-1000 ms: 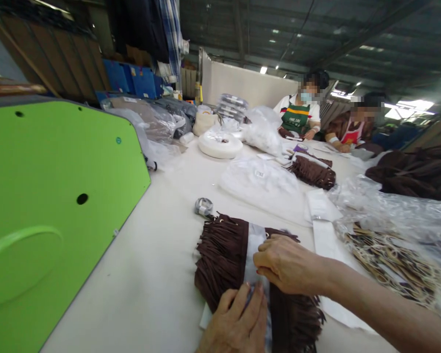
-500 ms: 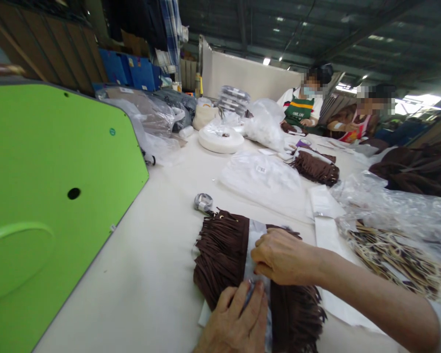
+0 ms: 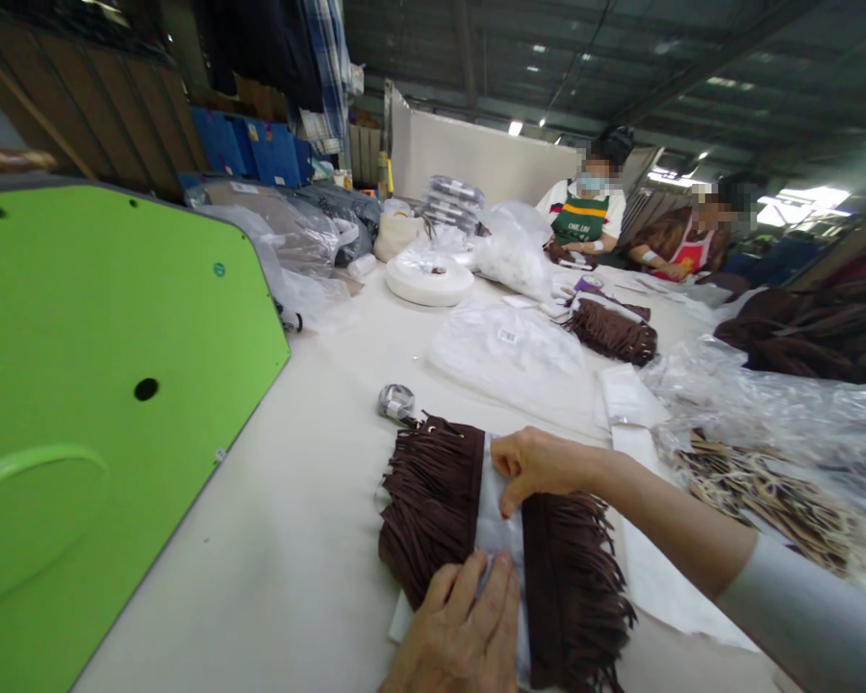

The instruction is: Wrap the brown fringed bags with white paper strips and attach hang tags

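Right hand point(image 3: 530, 464) shifted up strip point(image 3: 492, 525), left hand point(image 3: 458, 630) (nearer) touching

Pale grey right sleeve point(image 3: 801, 606) ending round the elbow, left hand point(image 3: 458, 630) bare, right hand point(image 3: 538, 462) too, bit of red point(image 3: 506, 516) at the thumb tip.

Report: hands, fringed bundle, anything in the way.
Left hand on pale strip; right hand curled at its far end. Brown fringed bundle on table. Grey coil nearby, clear of both hands.
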A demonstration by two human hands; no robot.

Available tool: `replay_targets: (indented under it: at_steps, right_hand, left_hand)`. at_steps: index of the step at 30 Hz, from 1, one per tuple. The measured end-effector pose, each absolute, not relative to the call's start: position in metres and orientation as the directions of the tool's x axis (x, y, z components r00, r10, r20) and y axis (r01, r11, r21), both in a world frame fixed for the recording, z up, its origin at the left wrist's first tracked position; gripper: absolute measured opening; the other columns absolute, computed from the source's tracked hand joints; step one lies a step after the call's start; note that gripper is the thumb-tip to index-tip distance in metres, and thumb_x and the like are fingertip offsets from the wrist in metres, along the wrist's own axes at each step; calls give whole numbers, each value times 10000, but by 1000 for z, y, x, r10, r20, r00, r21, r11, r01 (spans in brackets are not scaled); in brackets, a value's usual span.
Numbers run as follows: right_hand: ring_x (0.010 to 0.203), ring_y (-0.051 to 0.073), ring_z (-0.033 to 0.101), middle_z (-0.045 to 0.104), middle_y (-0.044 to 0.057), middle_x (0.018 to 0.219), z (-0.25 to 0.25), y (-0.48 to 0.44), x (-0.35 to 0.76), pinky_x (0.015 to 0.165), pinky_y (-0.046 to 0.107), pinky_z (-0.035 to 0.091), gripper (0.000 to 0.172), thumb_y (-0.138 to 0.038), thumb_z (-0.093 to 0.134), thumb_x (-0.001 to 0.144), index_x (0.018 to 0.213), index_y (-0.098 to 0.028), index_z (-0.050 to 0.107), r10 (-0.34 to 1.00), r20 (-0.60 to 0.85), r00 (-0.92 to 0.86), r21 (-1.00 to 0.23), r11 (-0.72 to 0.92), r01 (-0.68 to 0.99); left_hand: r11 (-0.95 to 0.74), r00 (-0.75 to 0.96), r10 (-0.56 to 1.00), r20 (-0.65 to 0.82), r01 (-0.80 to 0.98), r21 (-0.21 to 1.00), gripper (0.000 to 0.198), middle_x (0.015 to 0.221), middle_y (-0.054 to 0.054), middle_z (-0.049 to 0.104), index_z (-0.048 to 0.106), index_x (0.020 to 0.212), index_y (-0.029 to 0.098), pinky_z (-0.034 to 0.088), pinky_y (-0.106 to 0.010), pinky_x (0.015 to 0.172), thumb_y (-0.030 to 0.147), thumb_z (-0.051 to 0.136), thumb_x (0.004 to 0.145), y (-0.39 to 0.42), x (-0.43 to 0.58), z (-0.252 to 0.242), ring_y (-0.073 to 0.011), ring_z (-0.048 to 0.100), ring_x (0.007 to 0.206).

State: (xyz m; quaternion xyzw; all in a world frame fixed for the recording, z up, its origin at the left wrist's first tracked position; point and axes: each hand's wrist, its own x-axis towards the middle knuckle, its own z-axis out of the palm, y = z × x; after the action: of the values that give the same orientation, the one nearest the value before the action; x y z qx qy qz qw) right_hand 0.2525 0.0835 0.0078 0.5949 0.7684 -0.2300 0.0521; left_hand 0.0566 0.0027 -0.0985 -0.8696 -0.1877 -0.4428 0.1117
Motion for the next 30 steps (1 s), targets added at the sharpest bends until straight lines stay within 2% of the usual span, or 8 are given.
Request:
replay_targets:
  at_steps: [4, 7, 11, 16, 23, 25, 28, 30]
  right_hand:
    - [544, 88, 466, 518, -71, 587, 9, 83, 271, 492, 182, 335, 219, -316, 746, 651, 737, -175, 603, 923, -258, -287, -288, 210, 934]
    - [715, 145, 532, 602, 26, 763, 16, 57, 265, 646, 251, 395, 83, -210, 558, 823, 845, -154, 614, 969, -96, -226, -231, 199, 952]
    - [880, 189, 532, 636, 78, 940, 3, 1, 231, 780, 319, 388, 272, -118, 368, 886, 977, -183, 615, 919, 172, -354, -210, 385, 899]
    - [1012, 197, 524, 664, 40, 1067, -34, -37, 209, 874, 342, 336, 366, -78, 357, 867, 1126, -195, 587, 777, 433, -457, 2, 506, 862]
    - [1003, 194, 561, 672, 69, 1071, -20, -45, 204, 961, 377, 304, 323, -145, 463, 792, 1072, -175, 623, 758, 348, -551, 99, 554, 826]
    - [1019, 205, 569, 666, 90, 1086, -19, -54, 201, 984, 388, 287, 311, -230, 505, 808, 1090, -149, 608, 735, 349, -582, 189, 553, 812]
    - [1003, 231, 589, 668, 106, 1084, -31, -63, 201, 956, 412, 304, 408, -415, 540, 819, 1106, -131, 594, 662, 411, -627, 293, 555, 778]
    - [1007, 245, 594, 663, 109, 1098, -42, -66, 203, 941, 429, 310, 443, -437, 551, 812, 1127, -128, 583, 630, 433, -645, 338, 550, 764]
  left_hand:
    - [-901, 542, 237, 807, 432, -26, 323, 1097, -74, 621, 651, 990, 133, 353, -340, 813, 208, 363, 865, 2, 55, -96, -219, 534, 978]
    - [-901, 553, 250, 794, 434, -18, 312, 1116, -65, 613, 637, 1013, 140, 351, -336, 821, 234, 380, 864, 2, 54, -95, -216, 525, 997]
    - [-897, 552, 296, 779, 441, 28, 339, 1014, -75, 625, 620, 1028, 126, 355, -335, 810, 260, 343, 884, -1, 54, -94, -212, 536, 965]
    - [-906, 577, 324, 750, 417, 71, 284, 1019, -94, 596, 598, 984, 107, 363, -360, 826, 246, 386, 858, -4, 52, -93, -230, 523, 997]
    - [-911, 593, 345, 728, 398, 107, 202, 943, -80, 580, 551, 903, 105, 363, -398, 830, 257, 425, 864, -10, 44, -87, -221, 508, 953]
    - [-915, 635, 341, 693, 392, 91, 265, 992, -69, 586, 547, 957, 119, 352, -402, 832, 348, 431, 889, -6, 31, -81, -221, 502, 955]
    - [-909, 708, 370, 601, 409, 78, 525, 1106, -81, 580, 502, 1117, 118, 356, -409, 831, 569, 448, 854, 8, -1, -68, -235, 497, 980]
    - [-886, 756, 448, 478, 448, 121, 516, 1133, -84, 577, 480, 1160, 136, 372, -416, 816, 539, 512, 838, 20, -25, -59, -244, 504, 977]
